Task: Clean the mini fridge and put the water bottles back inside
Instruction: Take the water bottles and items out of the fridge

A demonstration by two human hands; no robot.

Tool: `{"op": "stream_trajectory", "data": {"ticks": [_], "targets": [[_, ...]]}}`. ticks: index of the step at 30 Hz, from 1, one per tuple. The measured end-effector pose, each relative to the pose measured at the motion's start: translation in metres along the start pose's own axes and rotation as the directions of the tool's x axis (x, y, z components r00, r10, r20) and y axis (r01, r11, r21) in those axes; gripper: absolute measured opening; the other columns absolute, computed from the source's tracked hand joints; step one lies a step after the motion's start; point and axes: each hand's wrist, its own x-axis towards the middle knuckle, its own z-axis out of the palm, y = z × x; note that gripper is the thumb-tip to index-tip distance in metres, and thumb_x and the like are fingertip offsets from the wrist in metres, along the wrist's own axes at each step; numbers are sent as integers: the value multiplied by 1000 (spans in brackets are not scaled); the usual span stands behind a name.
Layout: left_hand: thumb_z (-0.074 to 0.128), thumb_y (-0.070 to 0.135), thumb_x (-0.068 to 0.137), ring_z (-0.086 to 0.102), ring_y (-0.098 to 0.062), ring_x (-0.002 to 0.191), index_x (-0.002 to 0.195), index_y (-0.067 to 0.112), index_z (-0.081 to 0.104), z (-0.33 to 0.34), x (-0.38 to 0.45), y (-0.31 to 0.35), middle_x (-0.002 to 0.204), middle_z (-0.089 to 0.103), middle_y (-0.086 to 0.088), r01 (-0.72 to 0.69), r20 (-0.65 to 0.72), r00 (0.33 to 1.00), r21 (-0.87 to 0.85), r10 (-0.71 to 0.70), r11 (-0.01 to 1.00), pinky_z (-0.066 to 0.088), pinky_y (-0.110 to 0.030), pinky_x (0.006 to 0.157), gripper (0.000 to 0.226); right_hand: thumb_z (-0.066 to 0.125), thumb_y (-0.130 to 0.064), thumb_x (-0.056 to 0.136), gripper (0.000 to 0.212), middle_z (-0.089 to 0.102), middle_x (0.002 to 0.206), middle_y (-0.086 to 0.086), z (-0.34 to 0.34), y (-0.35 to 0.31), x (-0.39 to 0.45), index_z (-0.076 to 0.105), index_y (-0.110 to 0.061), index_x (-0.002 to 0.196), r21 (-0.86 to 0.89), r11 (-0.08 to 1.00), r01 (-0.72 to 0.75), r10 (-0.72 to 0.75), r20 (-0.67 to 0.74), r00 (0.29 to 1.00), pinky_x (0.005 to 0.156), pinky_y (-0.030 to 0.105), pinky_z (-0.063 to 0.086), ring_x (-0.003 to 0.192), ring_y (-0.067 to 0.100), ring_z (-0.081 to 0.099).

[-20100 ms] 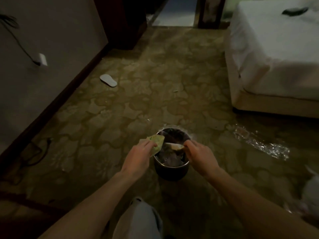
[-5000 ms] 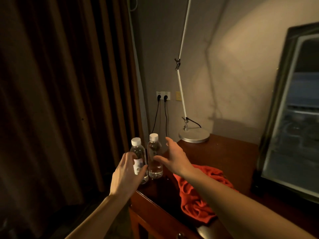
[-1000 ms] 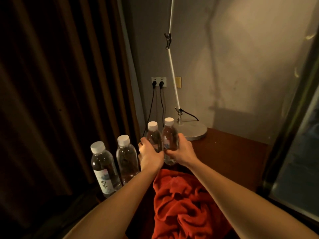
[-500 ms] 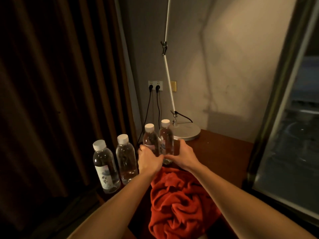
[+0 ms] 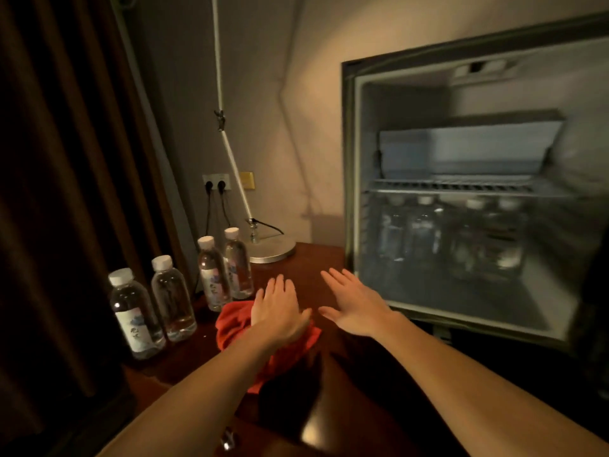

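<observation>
The mini fridge (image 5: 349, 166) stands open on the right of the wooden desk (image 5: 313, 262), with several water bottles (image 5: 425, 232) blurred on its lower level under a wire shelf. Several more white-capped bottles stand on the desk's left: a near pair (image 5: 131, 318) (image 5: 171, 298) and a far pair (image 5: 212, 275) (image 5: 236, 262). My left hand (image 5: 280, 308) hovers flat over a red cloth (image 5: 237, 321), fingers straight, holding nothing. My right hand (image 5: 352, 301) is spread open beside it, just in front of the fridge's lower edge, also with nothing in it.
A desk lamp with a round silver base (image 5: 273, 249) and a thin white arm stands at the back by the wall sockets (image 5: 216, 183). Dark curtains (image 5: 66, 159) hang close on the left. A drawer knob (image 5: 227, 438) shows at the desk's front edge.
Both hands have let go of the far pair of bottles and drawn back to the right, fingers now spread. The view has swung right, bringing the open fridge into sight.
</observation>
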Motion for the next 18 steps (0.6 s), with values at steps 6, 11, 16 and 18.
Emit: {"op": "stream_trajectory", "data": {"ticks": [6,11,16,18], "targets": [[43,58,92,6,-23,150,155,15,17,11,-11,78,164,9,-5,-271,-54,959,116,278,956,8,-46,120,81,35,-71,90,82,-2,164,-5,-29,62,-78,0,-34,155,-121,965,-232,238,33,971,117,49,18,150,26,-3],[42,61,91,12,-22,149,152,17,23,22,-12,142,162,15,-3,-424,-61,901,90,430,901,16,-41,119,78,35,-68,91,82,-8,163,2,-47,119,-127,1,-29,155,-128,897,-423,428,17,904,119,53,4,149,31,-11],[47,59,90,22,-22,145,152,20,22,29,4,198,160,20,-1,-513,-63,856,35,514,858,23,-40,116,77,39,-65,92,83,-7,164,1,-58,167,-145,-1,-28,155,-60,825,-561,558,-59,828,118,50,6,149,34,-8],[48,56,90,23,-20,144,150,21,24,32,14,217,158,23,0,-535,-62,843,-2,534,845,22,-40,115,74,41,-63,93,83,-7,164,1,-60,181,-144,0,-28,155,-34,794,-607,604,-70,794,118,49,6,149,33,-8]]}}
